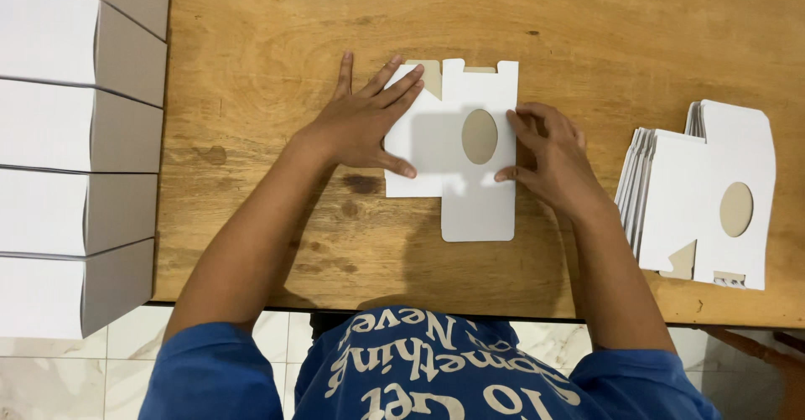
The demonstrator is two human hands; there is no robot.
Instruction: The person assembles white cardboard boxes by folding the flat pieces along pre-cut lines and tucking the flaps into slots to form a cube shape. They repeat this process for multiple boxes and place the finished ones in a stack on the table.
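The wooden table (268,244) carries one flat white box blank (461,147) in the middle and a stack of blanks (704,194) at the right side.

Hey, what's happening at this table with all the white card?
A person in a blue shirt presses a flat white box blank with an oval window onto a wooden table. The left hand lies spread on its left part; the right hand fingers its right edge. A stack of blanks waits on the right, and finished white boxes line the left.
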